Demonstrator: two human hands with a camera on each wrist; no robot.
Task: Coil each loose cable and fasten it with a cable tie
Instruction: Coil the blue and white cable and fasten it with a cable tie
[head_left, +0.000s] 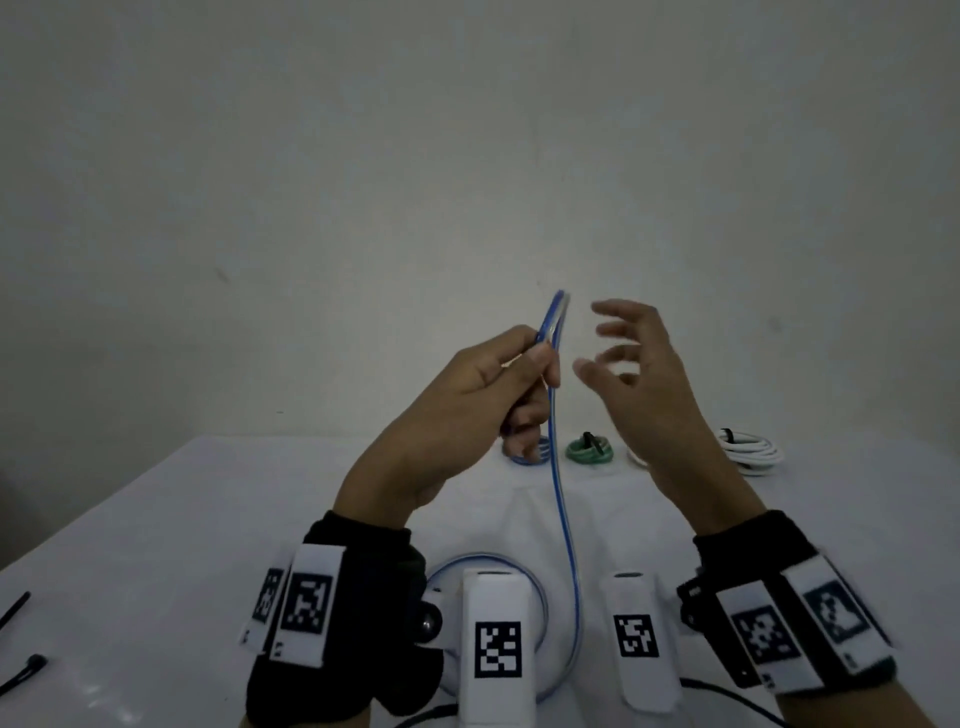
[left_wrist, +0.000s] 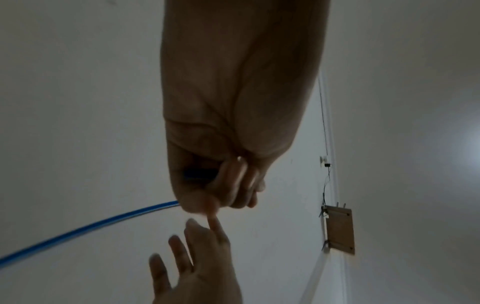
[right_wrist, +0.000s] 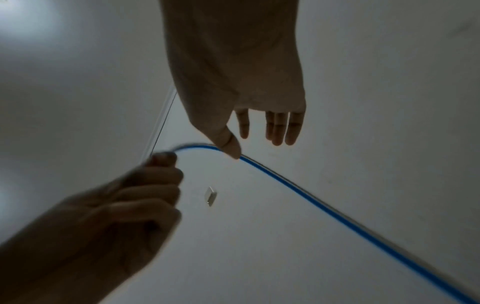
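My left hand (head_left: 511, 382) is raised above the table and grips a flat blue cable (head_left: 558, 483) near its folded top end. The cable loops up past my thumb, then hangs down to a loose ring on the table (head_left: 156, 519) between my wrists. In the left wrist view my left hand (left_wrist: 221, 185) curls round the blue cable (left_wrist: 85, 228). My right hand (head_left: 626, 358) hovers just right of the cable with spread fingers and holds nothing. In the right wrist view the right hand (right_wrist: 257, 131) is open, its thumb near the blue cable (right_wrist: 306, 195).
At the table's far edge lie tied coils: a blue coil (head_left: 530, 454) partly behind my left hand, a green coil (head_left: 589, 449) and a white coil (head_left: 750, 452). Black cable ties (head_left: 21, 670) lie at the near left. A black wire (head_left: 727, 696) runs at bottom right.
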